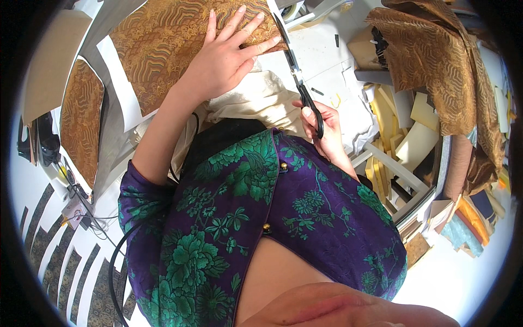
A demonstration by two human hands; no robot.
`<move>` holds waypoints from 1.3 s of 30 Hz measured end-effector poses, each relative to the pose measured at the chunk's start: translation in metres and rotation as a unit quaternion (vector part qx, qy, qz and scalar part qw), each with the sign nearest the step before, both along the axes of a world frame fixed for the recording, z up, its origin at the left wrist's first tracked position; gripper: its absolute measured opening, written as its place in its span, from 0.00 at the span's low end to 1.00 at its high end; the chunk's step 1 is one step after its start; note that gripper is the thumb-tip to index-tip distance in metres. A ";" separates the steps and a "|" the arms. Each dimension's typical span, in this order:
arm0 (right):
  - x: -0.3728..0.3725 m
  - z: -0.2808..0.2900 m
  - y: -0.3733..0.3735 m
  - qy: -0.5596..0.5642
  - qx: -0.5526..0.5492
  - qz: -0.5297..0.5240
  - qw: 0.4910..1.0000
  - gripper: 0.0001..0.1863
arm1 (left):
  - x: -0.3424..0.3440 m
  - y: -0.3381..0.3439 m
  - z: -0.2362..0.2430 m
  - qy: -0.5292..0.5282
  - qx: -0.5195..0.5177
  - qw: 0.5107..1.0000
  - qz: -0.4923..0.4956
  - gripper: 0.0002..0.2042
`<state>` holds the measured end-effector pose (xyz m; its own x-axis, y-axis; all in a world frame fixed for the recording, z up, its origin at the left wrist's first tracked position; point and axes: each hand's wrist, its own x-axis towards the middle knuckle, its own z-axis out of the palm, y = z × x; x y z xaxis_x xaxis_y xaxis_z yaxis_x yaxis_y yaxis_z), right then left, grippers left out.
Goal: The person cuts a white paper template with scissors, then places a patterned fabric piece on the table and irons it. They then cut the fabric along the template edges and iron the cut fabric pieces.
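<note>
Spread flat with its fingers apart, my left hand [220, 62] presses on a brown brocade fabric [158, 49] woven with gold and coloured wave patterns. A white sheet [121, 87] shows along the fabric's left and lower edges. My right hand [324, 122] is closed round the black handles of a pair of scissors [305, 95]. Their long blades point away from me, along the fabric's right edge, close to my left fingertips. From this view I cannot tell whether the blades are cutting into anything.
At the left lies another brown patterned piece [81, 120] with a white border, and dark patterned strips [71, 267] lie below. Brown fabric [436, 65] drapes at the right above a bin of yellowish offcuts [392, 125]. A black cable [111, 267] runs beside me.
</note>
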<state>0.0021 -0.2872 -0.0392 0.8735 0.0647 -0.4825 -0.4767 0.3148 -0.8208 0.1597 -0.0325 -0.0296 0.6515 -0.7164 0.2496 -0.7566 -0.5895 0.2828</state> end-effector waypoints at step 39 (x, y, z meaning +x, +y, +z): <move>-0.008 0.004 -0.004 -0.002 -0.007 -0.012 1.000 0.17 | -0.022 -0.009 -0.001 0.041 -0.003 0.999 -0.029 0.25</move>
